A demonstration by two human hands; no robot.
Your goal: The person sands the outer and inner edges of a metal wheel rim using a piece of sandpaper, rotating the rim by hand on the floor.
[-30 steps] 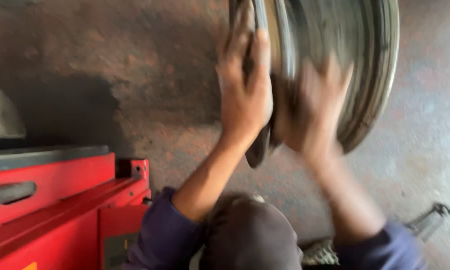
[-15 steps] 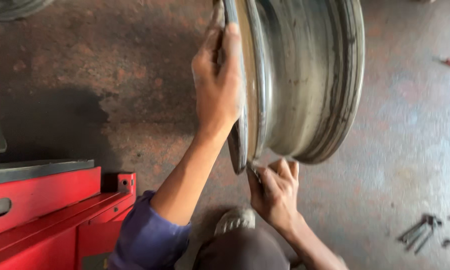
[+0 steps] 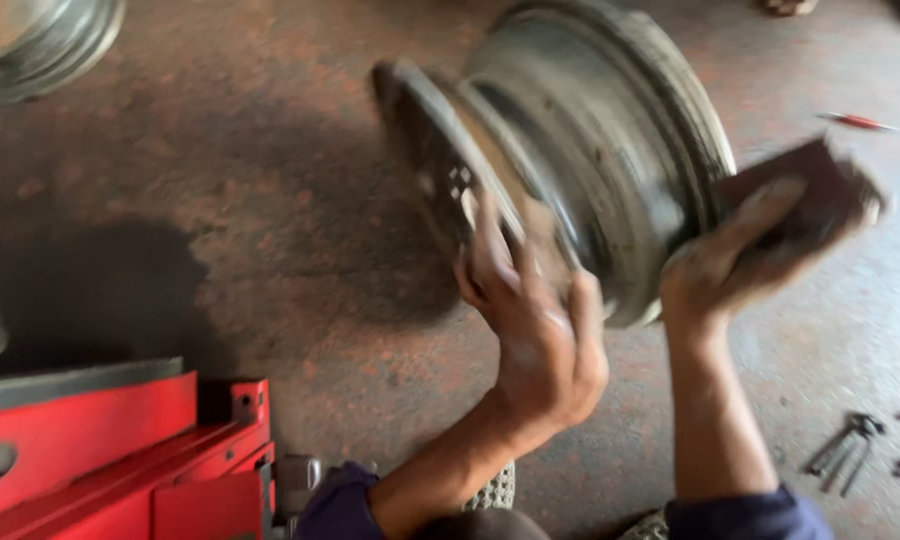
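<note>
A worn grey steel wheel rim [image 3: 610, 150] stands on its edge on the stained concrete floor, tilted and blurred by motion. My left hand [image 3: 535, 335] grips the rim's near flange from below, fingers pointing up along the metal. My right hand [image 3: 730, 265] is at the rim's right side and holds a dark reddish-brown flat pad [image 3: 815, 185] against or just beside the outer edge. Both forearms come out of dark blue sleeves at the bottom of the view.
A red machine body [image 3: 100, 450] fills the lower left corner. A second rim [image 3: 40, 40] lies at the top left. A red-handled tool [image 3: 855, 122] lies on the floor at the right, and several small metal tools [image 3: 845, 452] lie lower right.
The rim has turned and tilted. My right hand left the rim's lower edge and rose to its right side, now with the pad in it. My left hand slid down to the lower flange.
</note>
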